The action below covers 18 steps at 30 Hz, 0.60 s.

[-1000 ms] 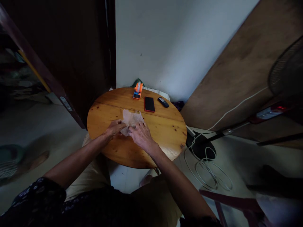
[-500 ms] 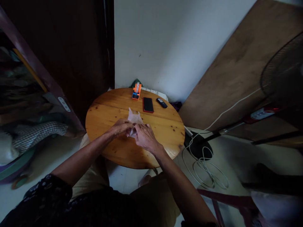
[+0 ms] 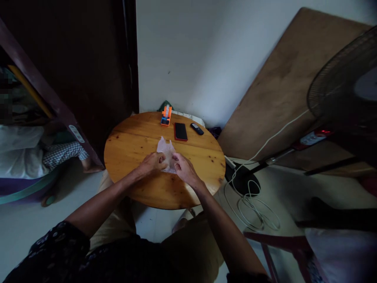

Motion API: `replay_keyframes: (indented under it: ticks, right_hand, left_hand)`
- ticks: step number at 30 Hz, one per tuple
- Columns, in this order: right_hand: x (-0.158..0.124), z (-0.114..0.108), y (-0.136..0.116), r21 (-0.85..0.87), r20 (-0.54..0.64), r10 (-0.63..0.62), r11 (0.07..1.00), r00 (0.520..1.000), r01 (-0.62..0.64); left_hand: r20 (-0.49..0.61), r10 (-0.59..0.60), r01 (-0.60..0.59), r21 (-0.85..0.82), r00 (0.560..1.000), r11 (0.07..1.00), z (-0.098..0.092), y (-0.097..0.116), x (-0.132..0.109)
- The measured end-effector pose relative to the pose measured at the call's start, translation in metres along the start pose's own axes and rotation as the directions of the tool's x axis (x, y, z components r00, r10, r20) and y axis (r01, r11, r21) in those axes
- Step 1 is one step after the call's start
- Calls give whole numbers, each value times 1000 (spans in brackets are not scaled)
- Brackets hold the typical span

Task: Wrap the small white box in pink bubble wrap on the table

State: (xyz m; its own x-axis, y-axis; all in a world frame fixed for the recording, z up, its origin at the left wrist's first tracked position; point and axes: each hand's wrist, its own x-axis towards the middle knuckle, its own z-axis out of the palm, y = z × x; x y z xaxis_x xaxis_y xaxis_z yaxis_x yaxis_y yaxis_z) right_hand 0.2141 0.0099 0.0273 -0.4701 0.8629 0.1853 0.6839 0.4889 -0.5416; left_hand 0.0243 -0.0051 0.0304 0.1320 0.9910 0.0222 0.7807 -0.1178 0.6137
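Observation:
A thin, whitish plastic bag (image 3: 166,149) lies crumpled on the round wooden table (image 3: 129,137), its two handle-like tips pointing towards the wall. At its left edge, my left hand (image 3: 152,162) has curled fingers pinching the film. Opposite it, my right hand (image 3: 185,169) grips the bag's right side between thumb and fingers. A strip of bag shows between the two hands. The fingertips are small and partly hidden.
Behind the bag stand an orange tape dispenser (image 3: 166,115), a dark phone with red edges (image 3: 180,131) and a small black keypad phone (image 3: 197,128). A standing fan (image 3: 338,78) and coiled white cable (image 3: 256,210) are at right. Another person's checkered clothing (image 3: 63,152) shows at left.
My hands have moved apart from being close together over the bag, exposing more of its middle. The whole view has shifted slightly, and the other person at left appears in a different position.

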Motion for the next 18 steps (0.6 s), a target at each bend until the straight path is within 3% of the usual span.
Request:
replay_keyframes:
  ticks: [6,11,18]
  right_hand:
    - [-6,-7,7,-118,-78,196,972,978,-204]
    - [-9,-8,8,-114,-15,378,919,925,-378]
    - [-4,-4,3,-172,6,463,874,886,-455]
  left_hand:
    - [41,11,-16,129,999,991,-4,3,-3]
    - [86,58,-75,212,995,974,-8,3,-5]
    - [59,264,-270,173,963,947,-10,-1,0]
